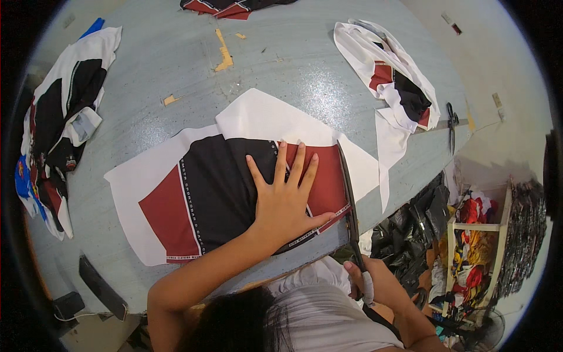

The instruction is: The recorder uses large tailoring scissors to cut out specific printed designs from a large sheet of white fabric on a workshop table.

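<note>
A printed fabric piece (205, 188) in black, dark red and white lies spread on the grey table. My left hand (287, 196) rests flat on it, fingers spread, pressing near the join of the black and dark red areas. At the table's near edge my right hand (370, 281) is closed round the handles of a large pair of scissors (351, 217). Their long dark blades reach away from me along the right edge of the dark red area, with white fabric (362, 167) on the far side of them. Whether the blades are parted is hard to make out.
Bunched printed fabric lies at the table's left (70, 111), in a pile at the far right (404, 82), and at the far edge (234, 7). Another dark pair of scissors (451, 126) is by the right edge. A shelf with colourful cloth (478, 226) and black plastic bags (410, 226) stand at right.
</note>
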`<state>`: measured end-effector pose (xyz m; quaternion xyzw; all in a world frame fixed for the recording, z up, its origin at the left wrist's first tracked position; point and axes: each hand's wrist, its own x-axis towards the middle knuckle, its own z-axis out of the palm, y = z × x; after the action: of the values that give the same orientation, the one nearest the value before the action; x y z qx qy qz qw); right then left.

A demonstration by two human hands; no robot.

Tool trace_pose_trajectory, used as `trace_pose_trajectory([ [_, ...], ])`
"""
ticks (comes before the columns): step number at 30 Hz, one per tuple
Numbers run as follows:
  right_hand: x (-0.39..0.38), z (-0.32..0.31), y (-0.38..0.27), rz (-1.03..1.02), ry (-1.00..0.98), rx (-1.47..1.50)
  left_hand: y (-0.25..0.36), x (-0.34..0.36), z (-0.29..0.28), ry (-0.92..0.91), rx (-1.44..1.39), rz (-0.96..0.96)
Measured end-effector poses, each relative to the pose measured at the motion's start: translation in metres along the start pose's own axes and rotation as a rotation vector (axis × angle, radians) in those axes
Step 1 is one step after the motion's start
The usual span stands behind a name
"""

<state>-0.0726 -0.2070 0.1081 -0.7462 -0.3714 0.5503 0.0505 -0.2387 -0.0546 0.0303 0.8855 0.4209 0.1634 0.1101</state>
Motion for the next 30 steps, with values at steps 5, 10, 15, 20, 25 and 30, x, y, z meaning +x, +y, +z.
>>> trace_pose_trajectory([
  [5,0.007,-0.009,-0.019,-0.013,-0.013,-0.047,-0.001,-0.003,0.001,0.003,-0.001,-0.008],
  [10,0.011,-0.004,-0.017,-0.028,0.034,-0.105,-0.001,-0.002,0.002,0.02,-0.005,0.0],
  [15,0.011,-0.006,-0.005,-0.013,-0.013,0.051,-0.001,-0.001,-0.001,0.009,0.008,0.011],
  [20,0.006,-0.019,0.0,-0.097,-0.116,0.11,-0.001,-0.001,-0.006,-0.013,0.036,0.04],
  [25,0.02,-0.032,-0.007,-0.164,-0.072,-0.014,0.002,-0.002,-0.004,-0.052,0.06,0.044],
  [30,0.028,-0.03,-0.007,-0.137,0.019,-0.115,0.008,-0.005,-0.009,-0.072,0.126,0.037],
])
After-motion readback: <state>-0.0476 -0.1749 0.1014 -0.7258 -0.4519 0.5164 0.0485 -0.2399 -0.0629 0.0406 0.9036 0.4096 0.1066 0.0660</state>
